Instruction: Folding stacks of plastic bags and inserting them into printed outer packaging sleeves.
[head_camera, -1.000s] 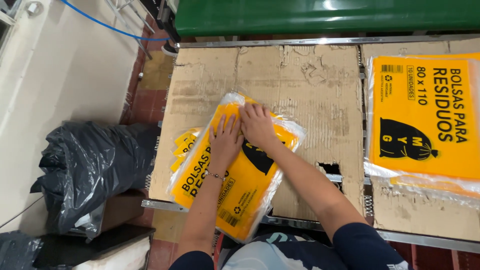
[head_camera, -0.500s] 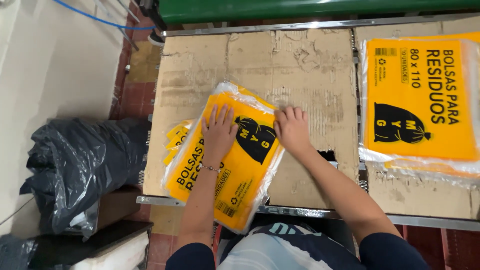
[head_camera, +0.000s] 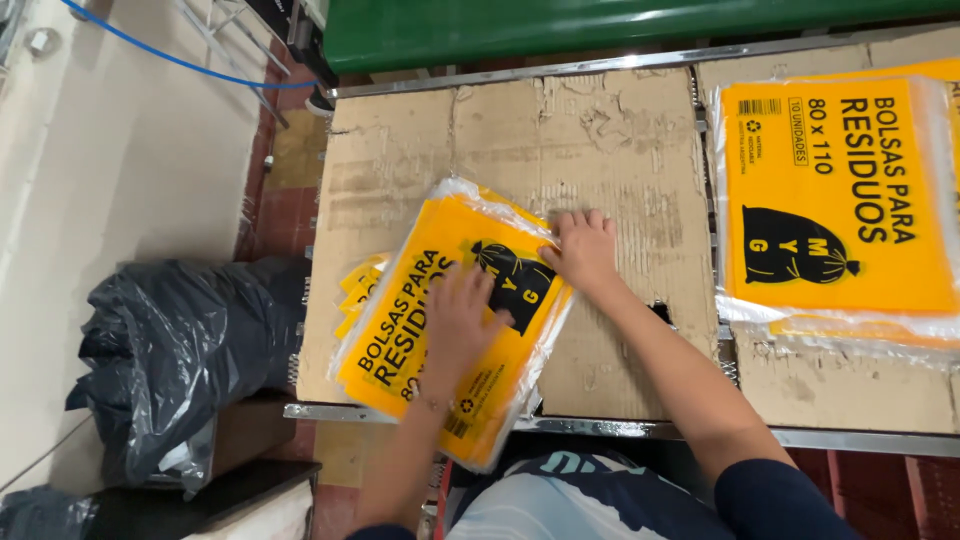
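Note:
A yellow plastic-wrapped pack of bags (head_camera: 420, 340) with black print lies tilted on the cardboard-covered table (head_camera: 590, 150), hanging slightly over the near edge. My left hand (head_camera: 462, 315) presses flat on the middle of the pack, fingers spread. My right hand (head_camera: 582, 250) rests at the pack's upper right edge, fingers on the clear wrap and on the cardboard. More yellow sheets (head_camera: 352, 290) peek out from under the pack at its left.
A stack of the same yellow packs (head_camera: 840, 210) lies on the cardboard at the right. A full black rubbish bag (head_camera: 170, 350) sits on the floor at the left. A green surface (head_camera: 620, 25) runs along the far edge. A blue cable (head_camera: 170, 60) crosses the floor.
My right hand has slid from the middle of the pack to its right edge. My left hand has shifted down over the pack. The pack has turned slightly.

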